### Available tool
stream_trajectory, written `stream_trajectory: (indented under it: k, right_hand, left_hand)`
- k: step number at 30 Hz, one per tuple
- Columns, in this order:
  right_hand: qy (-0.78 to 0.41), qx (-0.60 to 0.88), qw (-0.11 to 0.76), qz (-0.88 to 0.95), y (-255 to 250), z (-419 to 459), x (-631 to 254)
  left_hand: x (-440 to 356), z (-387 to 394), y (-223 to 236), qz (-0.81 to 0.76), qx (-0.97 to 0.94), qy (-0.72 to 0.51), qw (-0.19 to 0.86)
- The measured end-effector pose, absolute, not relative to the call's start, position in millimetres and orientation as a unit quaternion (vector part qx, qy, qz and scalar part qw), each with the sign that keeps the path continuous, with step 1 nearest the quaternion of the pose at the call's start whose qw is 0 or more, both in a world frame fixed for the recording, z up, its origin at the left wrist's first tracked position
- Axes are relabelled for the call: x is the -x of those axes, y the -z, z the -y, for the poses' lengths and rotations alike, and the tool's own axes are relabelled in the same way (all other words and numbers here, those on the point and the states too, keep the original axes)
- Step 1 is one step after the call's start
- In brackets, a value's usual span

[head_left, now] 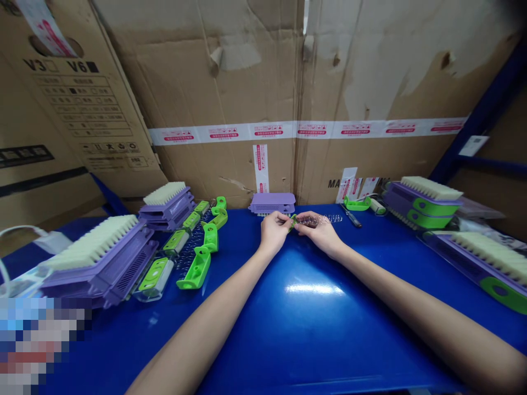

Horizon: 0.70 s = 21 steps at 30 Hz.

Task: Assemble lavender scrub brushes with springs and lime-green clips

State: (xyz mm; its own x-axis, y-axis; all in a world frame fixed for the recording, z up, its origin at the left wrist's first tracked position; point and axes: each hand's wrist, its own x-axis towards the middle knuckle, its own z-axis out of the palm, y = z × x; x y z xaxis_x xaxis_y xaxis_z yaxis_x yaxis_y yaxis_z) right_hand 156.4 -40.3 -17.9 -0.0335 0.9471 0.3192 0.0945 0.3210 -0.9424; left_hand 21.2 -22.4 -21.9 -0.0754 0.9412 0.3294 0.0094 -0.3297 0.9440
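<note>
Small green part (293, 221) is pinched by left hand (274, 231), just in front of the right end of the purple block (273, 202). Coil spring (336, 218) seems gripped by right hand (320, 232), the nearer one; long axis is run sideways, rightward from the block.

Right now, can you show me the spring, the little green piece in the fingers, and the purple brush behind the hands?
Spring (336, 218): head view, coils at its outer end.
Little green piece (293, 221): head view, its uncovered part.
Purple brush (273, 202): head view, its purple body.
</note>
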Motion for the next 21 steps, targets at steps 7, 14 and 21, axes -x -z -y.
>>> stream_trajectory:
  k: [7, 14, 21]
  right_hand:
    - [-0.378, 0.433, 0.549, 0.607, 15.5, 41.8, -156.6]
    - [-0.340, 0.427, 0.550, 0.632, 14.0, 43.4, -156.5]
    - [-0.251, 0.428, 0.525, 0.691, 13.3, 44.6, -158.8]
  left_hand:
    - [-20.6, 22.8, 19.4, -0.419, -0.568, -0.575, 0.414]
    - [-18.9, 26.3, 15.7, -0.401, -0.604, -0.541, 0.427]
    - [-17.3, 24.9, 16.9, -0.392, -0.573, -0.547, 0.468]
